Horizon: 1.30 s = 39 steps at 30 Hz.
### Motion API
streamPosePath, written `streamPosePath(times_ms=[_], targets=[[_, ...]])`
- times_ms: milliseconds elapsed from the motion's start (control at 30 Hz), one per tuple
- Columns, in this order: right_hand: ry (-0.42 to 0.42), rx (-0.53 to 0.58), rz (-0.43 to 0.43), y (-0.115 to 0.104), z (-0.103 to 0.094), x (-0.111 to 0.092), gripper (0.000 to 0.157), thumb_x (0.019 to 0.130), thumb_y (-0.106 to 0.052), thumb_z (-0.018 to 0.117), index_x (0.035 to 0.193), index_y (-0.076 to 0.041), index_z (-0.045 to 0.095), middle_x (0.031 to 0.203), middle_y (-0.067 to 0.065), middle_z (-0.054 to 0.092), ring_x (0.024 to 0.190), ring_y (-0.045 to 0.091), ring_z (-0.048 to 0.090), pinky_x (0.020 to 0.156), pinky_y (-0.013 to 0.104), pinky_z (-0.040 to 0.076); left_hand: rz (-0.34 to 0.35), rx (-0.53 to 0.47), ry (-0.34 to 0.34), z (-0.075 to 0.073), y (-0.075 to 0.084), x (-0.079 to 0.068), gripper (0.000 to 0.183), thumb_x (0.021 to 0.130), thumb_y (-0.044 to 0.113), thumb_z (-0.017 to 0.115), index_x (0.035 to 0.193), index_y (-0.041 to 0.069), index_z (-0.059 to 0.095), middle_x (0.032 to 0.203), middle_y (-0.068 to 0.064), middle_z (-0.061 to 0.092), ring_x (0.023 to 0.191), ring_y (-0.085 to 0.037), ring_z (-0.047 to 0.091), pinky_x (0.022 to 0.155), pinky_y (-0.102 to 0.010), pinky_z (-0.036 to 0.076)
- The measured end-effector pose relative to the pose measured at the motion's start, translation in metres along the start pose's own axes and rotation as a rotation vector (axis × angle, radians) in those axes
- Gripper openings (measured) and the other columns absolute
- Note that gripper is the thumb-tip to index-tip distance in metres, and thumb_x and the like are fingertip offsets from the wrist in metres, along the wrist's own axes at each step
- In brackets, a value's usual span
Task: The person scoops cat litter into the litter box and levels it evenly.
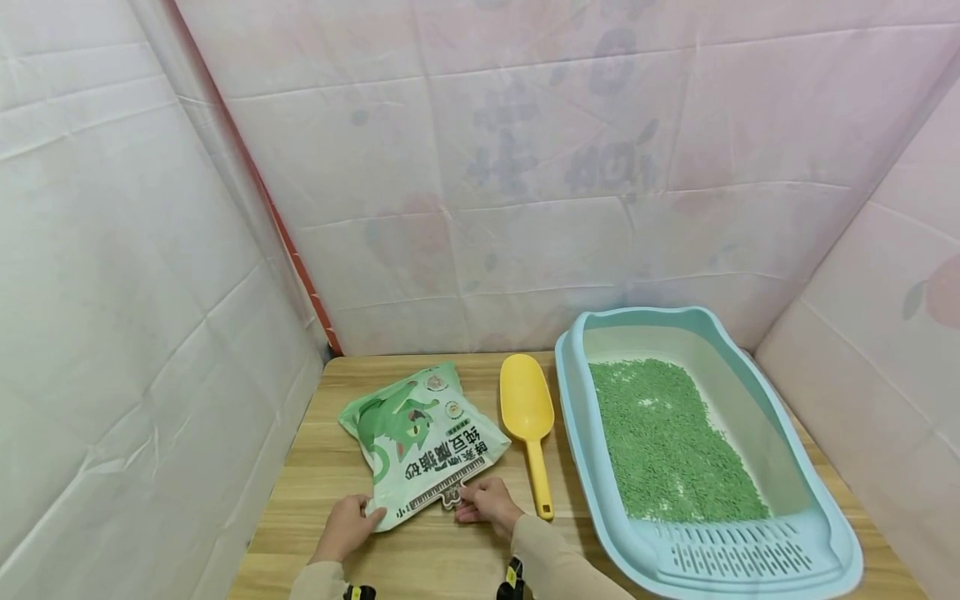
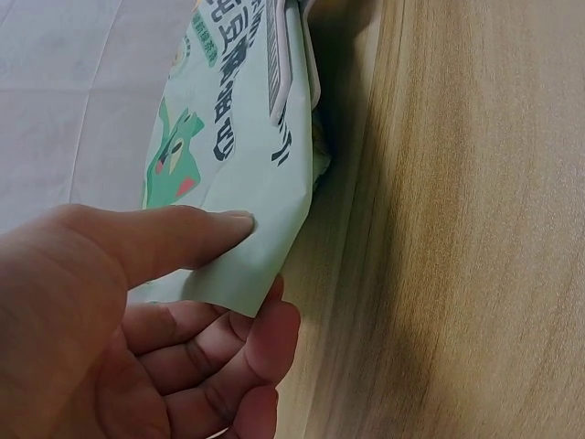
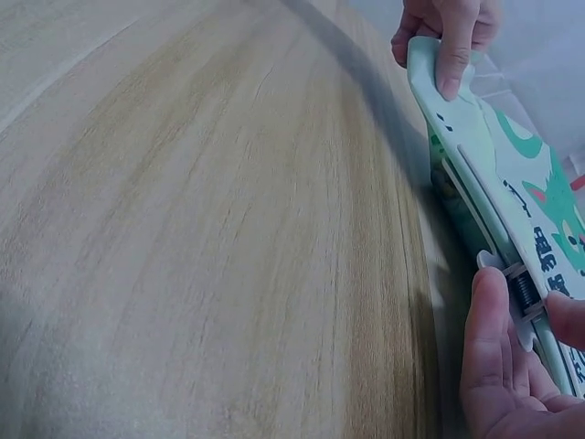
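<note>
A pale green cat litter bag (image 1: 420, 442) with a cat picture lies on the wooden table, its printed side up. Along its near edge sits a long toothed sealing clip (image 1: 450, 483) with a spring handle. My left hand (image 1: 347, 527) pinches the bag's near left corner, thumb on top and fingers beneath, as the left wrist view shows. The clip's handle is between the thumb and fingers of my right hand (image 1: 491, 502). In the right wrist view, the clip's spring (image 3: 525, 289) shows between those fingertips, and the clip's long arms straddle the bag's edge.
Just right of the bag lies a yellow scoop (image 1: 527, 408), handle toward me. Farther right stands a light blue litter box (image 1: 573, 417) holding green pellets (image 1: 660, 442). Pale fabric walls (image 1: 487, 167) enclose the table (image 1: 420, 558) at the back and sides.
</note>
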State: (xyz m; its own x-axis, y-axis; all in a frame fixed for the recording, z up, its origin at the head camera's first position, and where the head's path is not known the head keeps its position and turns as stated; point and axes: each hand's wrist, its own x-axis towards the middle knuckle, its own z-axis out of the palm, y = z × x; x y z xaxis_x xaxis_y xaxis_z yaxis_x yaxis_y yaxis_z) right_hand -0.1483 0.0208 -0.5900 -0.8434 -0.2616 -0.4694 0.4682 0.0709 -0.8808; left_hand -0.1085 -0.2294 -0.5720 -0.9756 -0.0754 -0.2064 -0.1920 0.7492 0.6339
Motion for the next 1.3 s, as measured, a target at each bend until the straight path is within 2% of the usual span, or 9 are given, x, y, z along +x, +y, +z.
streamPosePath(times_ms=[133,367,533,800,1300], targets=[[0.008,0.003,-0.001,-0.001,0.001,-0.001,0.021,0.094,-0.003,0.055,0.096,0.017,0.062,0.076,0.013,0.069,0.063,0.011,0.068,0.068,0.032,0.060,0.000,0.010,-0.004,0.000,0.000,0.000,0.027,0.086,0.018,0.069,0.093,-0.009,0.067,0.066,-0.002,0.053,0.061,-0.012,0.045,0.055,-0.021,0.036],[0.023,-0.015,0.026,-0.004,0.001,-0.005,0.019,0.094,-0.004,0.056,0.095,0.014,0.062,0.079,0.018,0.071,0.063,0.012,0.068,0.067,0.031,0.060,-0.008,-0.004,-0.014,-0.002,0.001,0.000,0.028,0.086,0.018,0.068,0.095,-0.009,0.067,0.067,-0.002,0.054,0.061,-0.012,0.046,0.055,-0.022,0.037],[0.024,-0.012,0.048,-0.005,-0.001,-0.011,0.018,0.094,-0.003,0.056,0.096,0.014,0.062,0.075,0.012,0.070,0.061,0.010,0.066,0.067,0.030,0.060,-0.002,-0.003,-0.012,-0.002,0.000,0.001,0.029,0.086,0.017,0.068,0.096,-0.010,0.067,0.070,-0.003,0.059,0.063,-0.011,0.048,0.056,-0.021,0.038],[0.000,-0.004,0.021,0.004,-0.003,-0.020,0.018,0.092,-0.003,0.058,0.094,0.015,0.063,0.071,0.008,0.069,0.058,0.009,0.065,0.063,0.028,0.060,0.003,-0.008,-0.013,-0.002,-0.001,0.001,0.029,0.085,0.017,0.068,0.096,-0.009,0.068,0.073,-0.005,0.062,0.065,-0.012,0.050,0.058,-0.023,0.041],[-0.048,-0.037,-0.028,0.007,-0.007,-0.037,0.020,0.089,-0.005,0.061,0.090,0.016,0.064,0.073,0.020,0.071,0.057,0.010,0.067,0.062,0.032,0.060,-0.013,-0.003,-0.017,-0.002,-0.001,0.001,0.026,0.086,0.018,0.069,0.094,-0.007,0.068,0.071,-0.003,0.059,0.064,-0.011,0.048,0.058,-0.023,0.040]])
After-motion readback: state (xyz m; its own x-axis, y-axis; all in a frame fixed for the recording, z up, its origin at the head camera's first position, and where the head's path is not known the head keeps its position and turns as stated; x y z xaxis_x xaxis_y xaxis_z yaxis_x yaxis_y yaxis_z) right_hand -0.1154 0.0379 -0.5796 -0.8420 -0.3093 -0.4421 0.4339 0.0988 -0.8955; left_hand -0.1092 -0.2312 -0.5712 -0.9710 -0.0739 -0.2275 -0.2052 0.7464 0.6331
